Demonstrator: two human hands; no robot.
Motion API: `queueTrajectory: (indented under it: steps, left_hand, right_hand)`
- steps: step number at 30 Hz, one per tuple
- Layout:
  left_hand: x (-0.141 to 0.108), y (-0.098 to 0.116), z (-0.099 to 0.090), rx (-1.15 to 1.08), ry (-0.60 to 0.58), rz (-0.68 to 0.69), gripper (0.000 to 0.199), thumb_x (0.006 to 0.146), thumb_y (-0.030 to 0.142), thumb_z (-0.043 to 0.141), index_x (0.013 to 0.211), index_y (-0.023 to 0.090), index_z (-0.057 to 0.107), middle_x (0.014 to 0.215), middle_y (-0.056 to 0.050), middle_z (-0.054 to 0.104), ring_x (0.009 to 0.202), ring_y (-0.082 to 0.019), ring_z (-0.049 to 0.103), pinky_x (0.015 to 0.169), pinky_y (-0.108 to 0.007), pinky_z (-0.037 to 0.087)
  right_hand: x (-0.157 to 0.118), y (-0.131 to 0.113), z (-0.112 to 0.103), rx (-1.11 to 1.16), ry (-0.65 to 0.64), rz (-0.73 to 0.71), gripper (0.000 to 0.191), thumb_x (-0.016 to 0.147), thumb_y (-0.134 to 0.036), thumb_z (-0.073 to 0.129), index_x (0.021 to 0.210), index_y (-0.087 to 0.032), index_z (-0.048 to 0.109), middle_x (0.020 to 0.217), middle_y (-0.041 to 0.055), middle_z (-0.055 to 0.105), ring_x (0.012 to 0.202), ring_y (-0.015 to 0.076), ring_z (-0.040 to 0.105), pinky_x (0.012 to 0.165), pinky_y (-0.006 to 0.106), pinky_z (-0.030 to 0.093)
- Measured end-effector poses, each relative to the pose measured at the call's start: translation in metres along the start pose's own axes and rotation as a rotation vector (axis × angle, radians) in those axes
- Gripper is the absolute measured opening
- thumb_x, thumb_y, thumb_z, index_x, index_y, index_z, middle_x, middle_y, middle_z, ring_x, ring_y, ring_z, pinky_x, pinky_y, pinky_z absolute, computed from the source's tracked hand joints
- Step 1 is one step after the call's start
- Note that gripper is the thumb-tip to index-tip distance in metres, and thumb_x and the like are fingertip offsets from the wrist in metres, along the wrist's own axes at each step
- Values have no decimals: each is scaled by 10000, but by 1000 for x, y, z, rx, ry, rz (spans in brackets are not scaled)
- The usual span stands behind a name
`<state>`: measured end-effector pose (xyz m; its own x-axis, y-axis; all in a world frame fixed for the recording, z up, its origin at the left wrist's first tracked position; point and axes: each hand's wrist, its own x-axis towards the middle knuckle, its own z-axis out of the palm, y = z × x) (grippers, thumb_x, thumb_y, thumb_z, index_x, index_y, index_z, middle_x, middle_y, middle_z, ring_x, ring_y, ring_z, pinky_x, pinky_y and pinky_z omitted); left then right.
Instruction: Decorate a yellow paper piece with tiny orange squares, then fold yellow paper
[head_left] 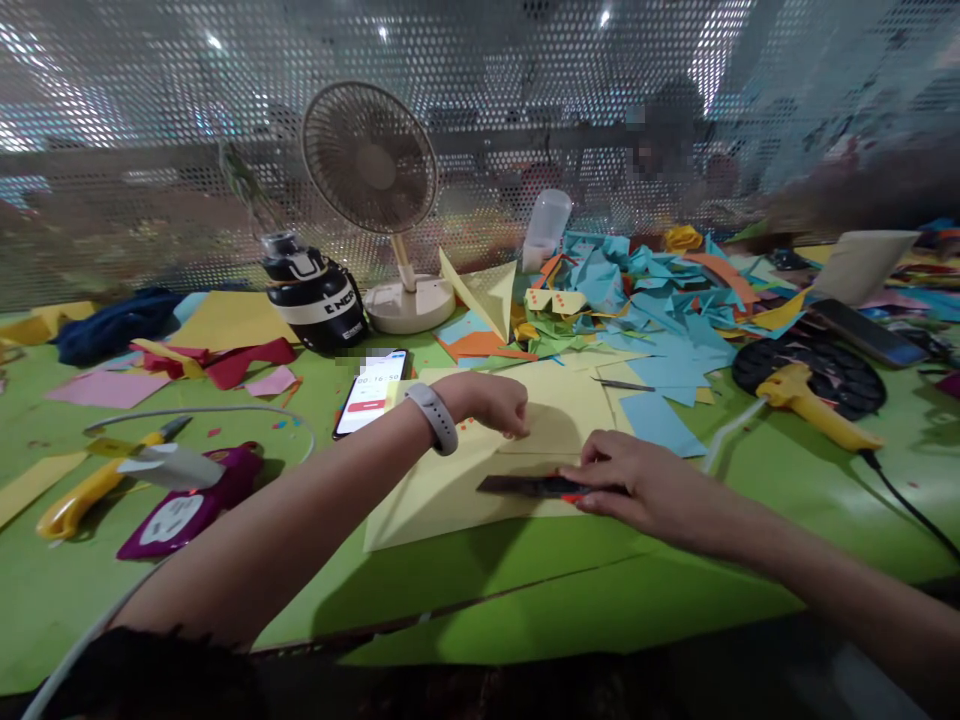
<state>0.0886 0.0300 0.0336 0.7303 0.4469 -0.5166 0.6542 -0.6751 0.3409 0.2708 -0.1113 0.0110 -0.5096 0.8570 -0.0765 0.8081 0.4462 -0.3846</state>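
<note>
Pale yellow paper sheets [431, 510] lie on the green table in front of me. My left hand [499, 405] is closed, its fingers curled down over the paper; whatever its fingertips may hold is hidden. Low over the near part of the sheets, my right hand [630, 475] grips a dark utility knife [532, 486] with red parts, its flat blade pointing left. Small red marks show on the paper beside my left wrist. A thin dark pointed tool [624, 384] rests on the sheets beyond my right hand.
Behind the sheets stand a fan [409, 310], a black bottle [319, 305] and a heap of blue paper scraps [600, 270]. A phone [375, 385] lies beside my left forearm. A yellow glue gun [821, 405] with a cable is at right, a purple packet [191, 510] at left.
</note>
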Motion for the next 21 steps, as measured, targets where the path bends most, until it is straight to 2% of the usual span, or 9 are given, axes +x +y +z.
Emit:
queueTrajectory:
  steps: [3,6,7,9,12,15,17,19,21]
  left_hand:
    - [-10,-2,3,-7,59,19,269,719,338,568,876,150,679,813,-65,695,655,-189,570,581,-281,415]
    - [-21,-10,6,-5,200,78,503,712,427,621,1142,168,582,1118,-98,642,944,-232,574,788,-296,424]
    - [-24,-12,8,-4,292,132,614,679,463,657,1204,168,540,1188,-111,606,1016,-252,549,840,-311,412]
    - [-25,-18,12,-6,337,163,697,640,483,693,1227,152,518,1182,-130,599,1025,-273,549,846,-329,418]
    - [-21,-20,18,-13,314,148,642,625,457,709,1181,180,546,1131,-116,619,989,-276,566,812,-335,428]
    - [-19,-17,18,-85,256,112,568,632,404,703,1142,203,553,1024,-66,647,857,-223,585,701,-285,430]
    - [-21,-16,13,-139,234,114,374,680,377,655,1001,191,600,869,-28,650,738,-182,567,623,-257,408]
    - [-24,-21,5,-256,223,153,211,736,374,595,814,179,610,705,4,615,635,-150,532,567,-243,387]
    - [-24,-31,-5,-455,290,178,208,748,385,583,751,178,605,671,13,610,617,-139,529,567,-240,399]
  right_hand:
    - [-8,0,-6,68,-37,-6,302,908,-287,521,1188,-285,633,984,70,576,904,206,558,788,325,450]
    - [-20,7,-20,153,-79,-43,308,912,-316,527,1203,-288,623,972,57,580,915,188,563,807,308,449]
    - [-24,11,-25,187,-70,-51,315,911,-329,529,1210,-286,618,974,56,584,921,184,565,813,306,450]
    - [-31,19,-35,264,14,-28,328,902,-358,542,1207,-271,624,982,59,598,927,181,573,822,311,459]
    - [-37,33,-45,435,274,117,371,837,-448,602,1141,-245,671,990,67,632,895,189,600,777,316,504]
    - [-37,46,-49,687,535,321,474,687,-542,710,1048,-233,708,966,65,676,808,190,638,705,317,551]
    - [-37,50,-50,846,614,401,512,603,-550,766,1000,-232,712,950,62,698,756,187,655,689,325,566]
    - [-37,50,-49,957,632,415,499,582,-544,782,967,-235,707,923,59,709,729,186,665,675,325,574]
    - [-37,46,-49,1017,659,390,466,597,-551,772,941,-244,703,882,51,712,715,187,670,653,315,576]
